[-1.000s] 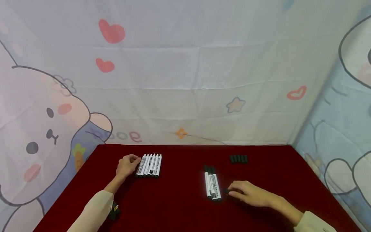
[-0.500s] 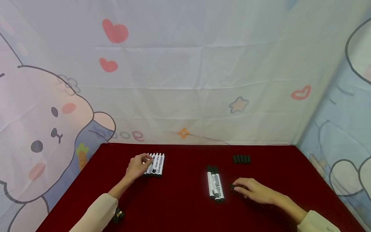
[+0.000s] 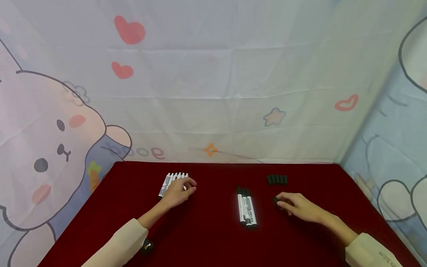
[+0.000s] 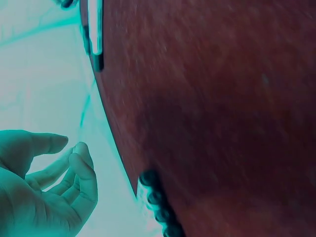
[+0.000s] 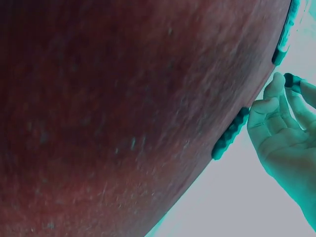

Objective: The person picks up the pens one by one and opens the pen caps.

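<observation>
My right hand [image 3: 300, 207] pinches a small black marker cap [image 5: 292, 81] between thumb and fingers, raised over the table. Left of it lie a few white whiteboard markers [image 3: 247, 207] with black caps on, side by side. My left hand [image 3: 178, 193] hovers over a row of uncapped white markers [image 3: 165, 186] and hides most of their lower ends. Its fingers are loosely bent, and nothing shows between thumb and fingertips in the left wrist view. Behind the right hand stands a tidy row of several loose black caps [image 3: 277, 180].
A dark red cloth [image 3: 207, 237] covers the table. White printed fabric [image 3: 213, 92] hangs along the back edge and both sides. A small black object [image 3: 146, 245] shows beneath the left sleeve.
My left hand has moved right, from the left side of the uncapped markers to over their right end. The right hand, still pinching the cap, has shifted right, away from the capped markers.
</observation>
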{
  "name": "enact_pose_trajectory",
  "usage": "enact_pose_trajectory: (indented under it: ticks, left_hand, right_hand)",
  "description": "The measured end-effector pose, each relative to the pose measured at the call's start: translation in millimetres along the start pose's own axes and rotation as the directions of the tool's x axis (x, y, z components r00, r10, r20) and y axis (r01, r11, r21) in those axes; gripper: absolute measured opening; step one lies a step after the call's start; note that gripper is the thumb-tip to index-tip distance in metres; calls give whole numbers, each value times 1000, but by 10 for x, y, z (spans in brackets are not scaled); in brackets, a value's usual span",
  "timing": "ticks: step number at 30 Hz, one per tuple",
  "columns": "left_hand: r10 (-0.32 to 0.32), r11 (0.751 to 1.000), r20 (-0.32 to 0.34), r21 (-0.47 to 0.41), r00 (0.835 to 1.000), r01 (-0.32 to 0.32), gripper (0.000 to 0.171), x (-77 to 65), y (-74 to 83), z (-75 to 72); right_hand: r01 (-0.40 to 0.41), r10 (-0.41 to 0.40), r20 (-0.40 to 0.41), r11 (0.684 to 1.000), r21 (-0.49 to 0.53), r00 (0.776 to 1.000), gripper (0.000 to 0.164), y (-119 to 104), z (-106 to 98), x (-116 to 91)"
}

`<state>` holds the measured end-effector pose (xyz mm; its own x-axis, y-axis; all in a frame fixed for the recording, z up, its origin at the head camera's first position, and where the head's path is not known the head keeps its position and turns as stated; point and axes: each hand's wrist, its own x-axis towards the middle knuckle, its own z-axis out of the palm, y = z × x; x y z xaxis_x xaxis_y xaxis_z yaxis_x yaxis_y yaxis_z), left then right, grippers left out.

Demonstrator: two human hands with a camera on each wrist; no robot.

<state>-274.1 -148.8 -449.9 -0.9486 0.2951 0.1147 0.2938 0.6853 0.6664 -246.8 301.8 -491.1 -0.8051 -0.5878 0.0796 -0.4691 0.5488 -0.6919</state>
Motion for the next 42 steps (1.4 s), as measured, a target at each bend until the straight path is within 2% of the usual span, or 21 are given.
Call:
enact_pose_trajectory:
  ticks: [7, 13, 20, 24, 29, 31, 34, 42]
  left_hand:
    - [94, 996, 100, -22, 991, -92, 21, 65, 237, 190]
    - [150, 989, 187, -45, 971, -144, 24, 137, 400, 399]
    - [204, 978, 280, -107, 938, -181, 29, 200, 506, 659]
    - [212, 976, 303, -121, 929, -183, 32, 237, 550, 786]
    - [208, 977, 333, -120, 920, -178, 36, 264, 603, 894]
    - [209, 977, 337, -117, 918, -180, 37, 273, 616, 926]
    - [207, 977, 336, -115, 919, -179, 37, 280, 616, 969]
    - [168, 985, 349, -98, 922, -142, 37, 258, 543, 1039]
  right_hand:
    - [-41, 34, -154, 998, -44, 987, 33, 95, -127, 15]
    - [-96, 77, -283, 994, -54, 956, 35, 156, -297, 24]
    - [-167, 142, -341, 985, -45, 929, 40, 264, -477, 26]
    - [-192, 166, -369, 981, -36, 914, 41, 320, -503, 27]
    - [-262, 226, -430, 965, -26, 874, 44, 389, -500, 33]
    - [-292, 257, -437, 956, -12, 862, 46, 413, -506, 43]
    - [-321, 295, -426, 947, 11, 855, 48, 454, -519, 70]
    - [-364, 367, -339, 928, 75, 866, 48, 528, -486, 129]
